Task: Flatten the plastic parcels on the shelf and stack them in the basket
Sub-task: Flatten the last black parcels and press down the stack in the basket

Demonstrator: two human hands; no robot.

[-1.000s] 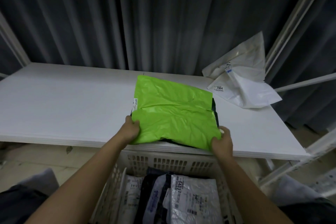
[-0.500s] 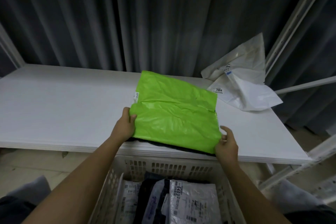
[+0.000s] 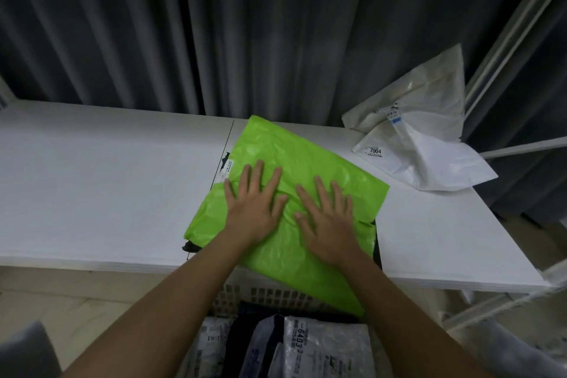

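Note:
A bright green plastic parcel (image 3: 294,156) lies on the white shelf (image 3: 107,193), its near corner hanging over the front edge above the basket. A dark parcel peeks out from under its edges. My left hand (image 3: 254,202) and my right hand (image 3: 328,218) lie flat on top of the green parcel side by side, fingers spread and pressing down. Below the shelf edge stands a white perforated basket (image 3: 264,294) holding several grey and dark parcels (image 3: 319,347).
A crumpled white plastic parcel (image 3: 426,144) marked 7004 leans at the shelf's back right against a white metal post (image 3: 515,27). Dark curtains hang behind the shelf. The left half of the shelf is bare white board.
Both hands let go of the parcel's near corners and moved onto its top, fingers spread flat. The green parcel slid nearer, its corner now overhanging the basket.

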